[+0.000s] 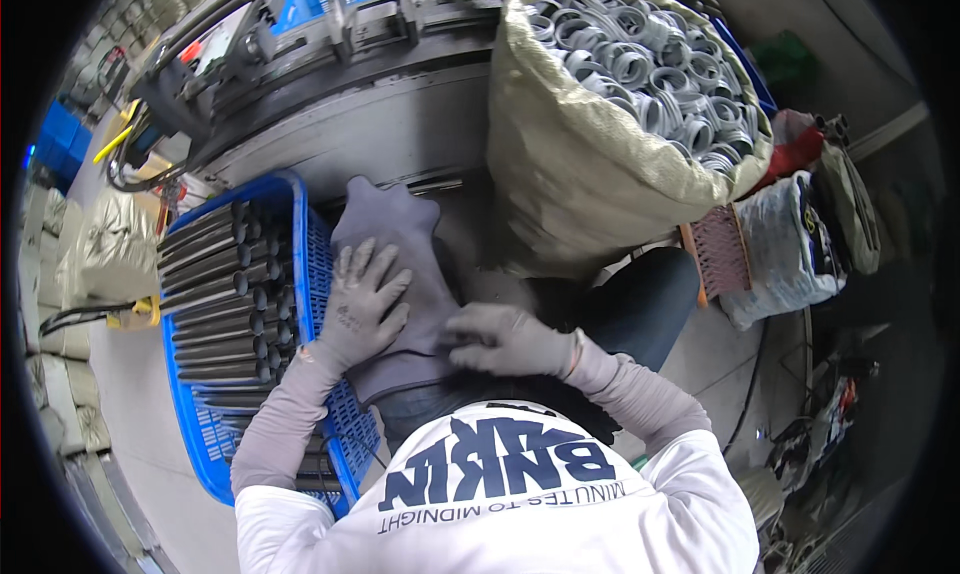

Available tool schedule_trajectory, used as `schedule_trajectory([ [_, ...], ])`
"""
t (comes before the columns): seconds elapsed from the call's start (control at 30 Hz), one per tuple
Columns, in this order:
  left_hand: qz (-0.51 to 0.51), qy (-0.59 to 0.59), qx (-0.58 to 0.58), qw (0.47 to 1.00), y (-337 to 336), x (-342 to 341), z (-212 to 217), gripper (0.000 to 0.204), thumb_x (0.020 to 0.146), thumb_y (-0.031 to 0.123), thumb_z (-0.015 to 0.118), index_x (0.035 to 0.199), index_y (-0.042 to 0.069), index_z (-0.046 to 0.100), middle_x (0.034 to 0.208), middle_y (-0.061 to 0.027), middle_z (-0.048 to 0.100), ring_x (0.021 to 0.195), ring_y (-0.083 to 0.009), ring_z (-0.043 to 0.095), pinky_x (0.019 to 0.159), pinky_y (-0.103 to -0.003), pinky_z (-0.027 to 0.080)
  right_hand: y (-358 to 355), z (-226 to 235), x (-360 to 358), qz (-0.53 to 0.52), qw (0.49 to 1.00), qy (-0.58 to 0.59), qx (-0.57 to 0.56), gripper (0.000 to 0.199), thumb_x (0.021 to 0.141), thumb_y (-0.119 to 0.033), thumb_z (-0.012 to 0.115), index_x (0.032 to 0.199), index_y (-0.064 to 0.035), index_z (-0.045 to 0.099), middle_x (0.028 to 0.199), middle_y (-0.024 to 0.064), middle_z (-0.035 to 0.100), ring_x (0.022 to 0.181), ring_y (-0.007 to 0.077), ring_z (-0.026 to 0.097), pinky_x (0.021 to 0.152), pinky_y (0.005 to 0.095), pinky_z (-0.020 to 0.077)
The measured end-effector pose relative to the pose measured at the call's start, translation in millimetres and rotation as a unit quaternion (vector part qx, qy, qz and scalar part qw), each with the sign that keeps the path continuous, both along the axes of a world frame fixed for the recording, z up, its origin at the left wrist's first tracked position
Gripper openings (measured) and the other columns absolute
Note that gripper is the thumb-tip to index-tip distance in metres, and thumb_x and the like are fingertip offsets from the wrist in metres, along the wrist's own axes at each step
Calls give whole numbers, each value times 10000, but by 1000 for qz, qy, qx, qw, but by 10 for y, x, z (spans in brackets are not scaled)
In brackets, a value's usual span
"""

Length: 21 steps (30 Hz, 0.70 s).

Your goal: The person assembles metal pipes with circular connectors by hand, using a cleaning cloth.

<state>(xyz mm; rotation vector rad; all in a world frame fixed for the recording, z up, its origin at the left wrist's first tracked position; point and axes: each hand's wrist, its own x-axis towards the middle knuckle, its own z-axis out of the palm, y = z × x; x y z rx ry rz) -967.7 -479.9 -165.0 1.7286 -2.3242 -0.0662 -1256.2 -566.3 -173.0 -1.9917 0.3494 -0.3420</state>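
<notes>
A dark grey sheet of soft material (392,219) with a wavy far end lies across my lap. My left hand (362,304), in a grey glove, rests flat on it with the fingers spread. At the sheet's right edge is my right hand (505,340), also gloved in grey. Its fingers point left, loosely bent and a little blurred, and nothing shows between them. Whether they touch the sheet is unclear. Left of my lap stands a blue plastic basket (303,209) with several black tubes (215,299) stacked lengthwise in it.
A big pale woven sack (560,174) full of light grey rings (655,69) stands ahead on the right. Behind it and to the left runs a metal machine bench (345,114). Bags (785,239) lie at the right, with a dark cable (748,399) on the floor.
</notes>
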Motion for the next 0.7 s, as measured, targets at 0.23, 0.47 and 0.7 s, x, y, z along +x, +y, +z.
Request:
schedule_trajectory([
  [0.23, 60, 32, -70, 995, -440, 9, -128, 586, 848, 338, 769, 1351, 50, 683, 1521, -232, 550, 1516, -431, 404, 1283, -597, 226, -475, 324, -484, -172, 977, 122, 9, 420, 968, -266, 739, 1306, -18, 712, 1099, 189, 737, 1003, 335, 737, 895, 405, 580],
  [0.47, 42, 101, -115, 987, -633, 25, -44, 546, 828, 242, 796, 1299, -7, 676, 1435, -235, 628, 1377, -432, 553, 1197, -559, 383, -679, 601, -1009, -273, 951, 75, -124, 385, 978, -180, 782, 1314, -3, 718, 1133, 159, 758, 942, 212, 748, 821, 339, 580],
  [0.7, 65, 332, -117, 934, -801, 222, -284, 400, 938, 71, 698, 1325, -32, 687, 1350, -205, 697, 1231, -351, 686, 1069, -436, 546, -674, 126, -829, -309, 936, 108, -130, 489, 987, -421, 687, 1277, -30, 730, 1193, 222, 746, 1117, 378, 726, 999, 479, 553],
])
